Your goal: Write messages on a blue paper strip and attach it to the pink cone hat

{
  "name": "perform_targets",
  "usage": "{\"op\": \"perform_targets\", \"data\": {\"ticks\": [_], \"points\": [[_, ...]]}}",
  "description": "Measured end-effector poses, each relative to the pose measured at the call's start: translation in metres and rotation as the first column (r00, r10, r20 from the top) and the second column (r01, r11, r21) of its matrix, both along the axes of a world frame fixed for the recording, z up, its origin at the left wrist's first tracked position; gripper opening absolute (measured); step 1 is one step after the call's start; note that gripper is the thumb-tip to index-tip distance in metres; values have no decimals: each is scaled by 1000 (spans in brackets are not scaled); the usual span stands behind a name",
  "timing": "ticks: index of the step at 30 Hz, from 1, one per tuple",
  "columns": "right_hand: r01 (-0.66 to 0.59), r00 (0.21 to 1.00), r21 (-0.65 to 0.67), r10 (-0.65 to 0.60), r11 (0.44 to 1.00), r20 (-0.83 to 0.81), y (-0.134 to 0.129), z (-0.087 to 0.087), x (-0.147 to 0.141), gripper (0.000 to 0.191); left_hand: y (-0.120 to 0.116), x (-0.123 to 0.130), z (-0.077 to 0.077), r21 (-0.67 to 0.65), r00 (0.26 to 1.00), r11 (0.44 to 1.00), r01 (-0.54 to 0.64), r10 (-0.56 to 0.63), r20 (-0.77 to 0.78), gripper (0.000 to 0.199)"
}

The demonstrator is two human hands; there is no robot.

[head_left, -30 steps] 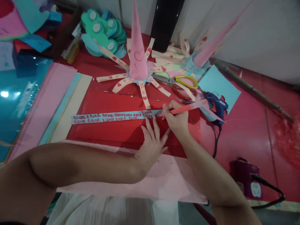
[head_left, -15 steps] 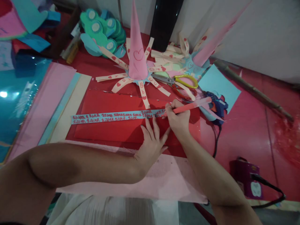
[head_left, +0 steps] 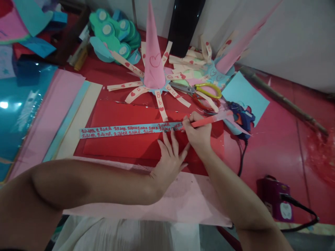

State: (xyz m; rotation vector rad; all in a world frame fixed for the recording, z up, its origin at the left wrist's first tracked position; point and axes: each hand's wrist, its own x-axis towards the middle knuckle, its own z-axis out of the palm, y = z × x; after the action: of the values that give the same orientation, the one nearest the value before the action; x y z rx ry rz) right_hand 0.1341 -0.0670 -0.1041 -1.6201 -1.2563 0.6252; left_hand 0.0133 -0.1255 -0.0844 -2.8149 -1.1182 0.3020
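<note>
A long light-blue paper strip [head_left: 117, 131] covered in red handwriting lies across a red sheet [head_left: 120, 148]. My left hand [head_left: 170, 157] rests with its fingers spread, fingertips on the lower edge of the strip. Close by on the right, my right hand [head_left: 197, 134] grips a red marker pen [head_left: 206, 121], its tip down at the strip's right end. That end is partly hidden by my right hand. Just beyond the strip stands a pink paper cone [head_left: 154, 66] with a drawn heart and lettered cream strips fanning out from its base.
Yellow-handled scissors [head_left: 208, 90] lie right of the cone. Behind my right hand are a blue glue gun [head_left: 242, 116] and a light-blue sheet [head_left: 246, 94]. A purple box [head_left: 277, 198] with a cable sits at right. Coloured paper [head_left: 54, 118] is stacked at left.
My right hand and the marker have shifted very slightly left, and the marker's back end has dipped a little. My left hand and the paper strip stay in place.
</note>
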Motion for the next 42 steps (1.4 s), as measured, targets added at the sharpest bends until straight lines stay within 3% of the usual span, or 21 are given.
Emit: {"op": "perform_targets", "data": {"ticks": [5, 11, 18, 32, 37, 42], "points": [[11, 998, -14, -12, 1000, -54, 0, -1, 0, 34, -2, 0, 0, 17, 1000, 1000, -1, 1, 19, 73], [37, 996, 5, -37, 999, 76, 0, 1, -2, 34, -2, 0, 0, -25, 999, 999, -23, 24, 40, 73], [18, 999, 6, -18, 1000, 26, -1, -1, 0, 33, -2, -1, -3, 68, 1000, 998, 18, -17, -10, 72], [-27, 999, 12, 27, 1000, -21, -1, -1, 1, 33, -1, 0, -1, 77, 998, 997, 30, -26, -51, 70], [109, 990, -6, -110, 994, -85, 0, 2, 2, 31, -1, 0, -1, 94, 998, 995, 17, -12, -54, 70], [90, 994, 3, -89, 996, -65, 2, 4, 4, 32, -2, 0, -1, 64, 1000, 998, 14, -13, -22, 70]]}}
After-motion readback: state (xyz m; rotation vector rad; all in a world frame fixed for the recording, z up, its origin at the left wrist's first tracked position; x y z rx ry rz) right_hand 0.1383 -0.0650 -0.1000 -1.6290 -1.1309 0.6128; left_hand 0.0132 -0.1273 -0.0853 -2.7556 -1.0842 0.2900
